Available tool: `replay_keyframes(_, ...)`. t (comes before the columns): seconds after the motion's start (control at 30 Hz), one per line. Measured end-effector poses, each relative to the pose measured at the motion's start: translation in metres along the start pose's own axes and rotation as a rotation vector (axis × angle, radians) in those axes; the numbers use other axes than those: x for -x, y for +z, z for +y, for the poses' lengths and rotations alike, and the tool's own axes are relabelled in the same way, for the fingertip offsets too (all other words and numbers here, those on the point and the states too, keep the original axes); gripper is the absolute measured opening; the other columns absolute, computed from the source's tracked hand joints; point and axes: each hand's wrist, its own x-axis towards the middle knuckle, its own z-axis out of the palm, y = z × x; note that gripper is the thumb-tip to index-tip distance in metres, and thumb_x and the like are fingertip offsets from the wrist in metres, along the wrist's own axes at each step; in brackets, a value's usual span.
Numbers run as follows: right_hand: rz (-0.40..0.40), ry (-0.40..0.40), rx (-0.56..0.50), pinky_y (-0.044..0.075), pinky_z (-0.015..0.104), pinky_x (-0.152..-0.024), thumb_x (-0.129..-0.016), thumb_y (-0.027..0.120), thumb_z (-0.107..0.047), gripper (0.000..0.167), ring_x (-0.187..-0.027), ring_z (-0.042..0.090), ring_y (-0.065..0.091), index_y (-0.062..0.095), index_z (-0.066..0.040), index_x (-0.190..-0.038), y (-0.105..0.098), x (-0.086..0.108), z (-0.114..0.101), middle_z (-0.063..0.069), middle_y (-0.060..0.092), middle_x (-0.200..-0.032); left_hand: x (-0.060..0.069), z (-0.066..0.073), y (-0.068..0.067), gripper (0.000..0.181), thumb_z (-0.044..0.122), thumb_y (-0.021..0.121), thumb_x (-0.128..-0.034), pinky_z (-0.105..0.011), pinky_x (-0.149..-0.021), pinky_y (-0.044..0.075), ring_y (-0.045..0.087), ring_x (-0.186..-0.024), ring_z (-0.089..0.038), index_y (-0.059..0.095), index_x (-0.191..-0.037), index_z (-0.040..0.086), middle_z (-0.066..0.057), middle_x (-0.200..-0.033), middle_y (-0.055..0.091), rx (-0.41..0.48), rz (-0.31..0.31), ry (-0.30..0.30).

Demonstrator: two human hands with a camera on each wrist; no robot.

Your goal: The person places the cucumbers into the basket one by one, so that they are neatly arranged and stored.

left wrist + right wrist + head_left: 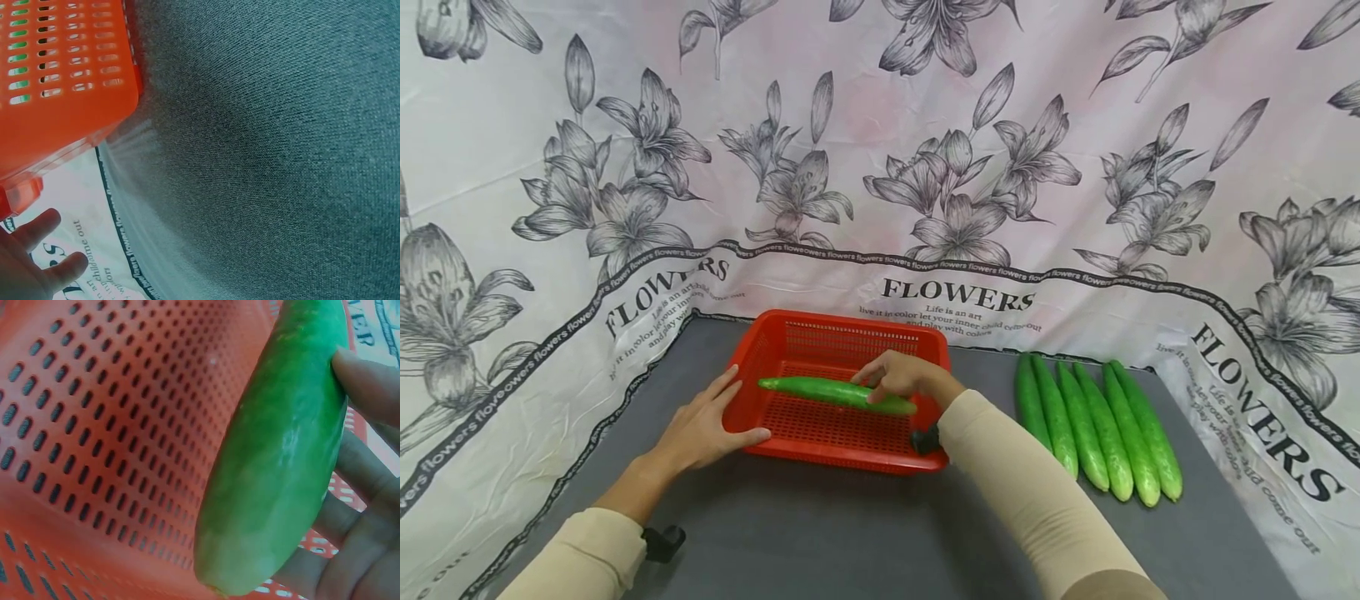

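A single green cucumber [812,388] lies across the inside of a red slotted plastic basket [835,457]. My right hand [904,375] grips it near its right end, thumb on one side and fingers on the other. In the right wrist view the cucumber [275,450] hangs over the slotted basket floor [112,425], its pale blunt end nearest the camera. At the basket's left front corner is my left hand [703,425], thumb and fingers spread around the outside. The left wrist view catches only some fingers of that hand [31,265], beside the basket wall [62,125].
Several cucumbers [1097,429] lie side by side on the grey cloth-covered table [820,533], right of the basket. A white flower-printed curtain [865,200] stands behind and along both sides of the table.
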Motion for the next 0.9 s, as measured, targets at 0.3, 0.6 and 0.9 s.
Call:
replay_keyframes(0.3, -0.103, 0.055, 0.004, 0.052, 0.046, -0.081, -0.081, 0.075, -0.004, 0.04, -0.102, 0.024, 0.061, 0.071, -0.017, -0.118, 0.01, -0.002, 0.004, 0.008, 0.064, -0.116, 0.0, 0.002, 0.001, 0.1, 0.07, 0.063, -0.0761, -0.063, -0.09, 0.034, 0.039, -0.128, -0.041, 0.043, -0.143, -0.001, -0.01, -0.155, 0.026, 0.001, -0.005, 0.007)
replay_keyframes(0.6, -0.227, 0.138, -0.066, 0.052, 0.052, -0.078, -0.081, 0.074, -0.002, 0.043, -0.099, 0.026, 0.061, 0.07, -0.021, -0.119, 0.016, -0.008, 0.002, 0.005, 0.065, -0.11, -0.001, 0.002, -0.002, 0.1, 0.07, 0.063, -0.0764, -0.062, -0.09, 0.034, 0.038, -0.128, -0.041, 0.041, -0.145, 0.0, -0.011, -0.156, 0.026, 0.007, -0.011, -0.006)
replay_keyframes(0.9, -0.341, 0.172, -0.001, 0.052, 0.052, -0.08, -0.08, 0.074, -0.006, 0.041, -0.097, 0.028, 0.062, 0.07, -0.022, -0.118, 0.024, -0.01, 0.005, 0.004, 0.064, -0.109, 0.0, 0.001, -0.002, 0.1, 0.071, 0.062, -0.0764, -0.063, -0.088, 0.035, 0.04, -0.127, -0.041, 0.043, -0.144, -0.001, -0.01, -0.156, 0.026, -0.014, -0.01, -0.001)
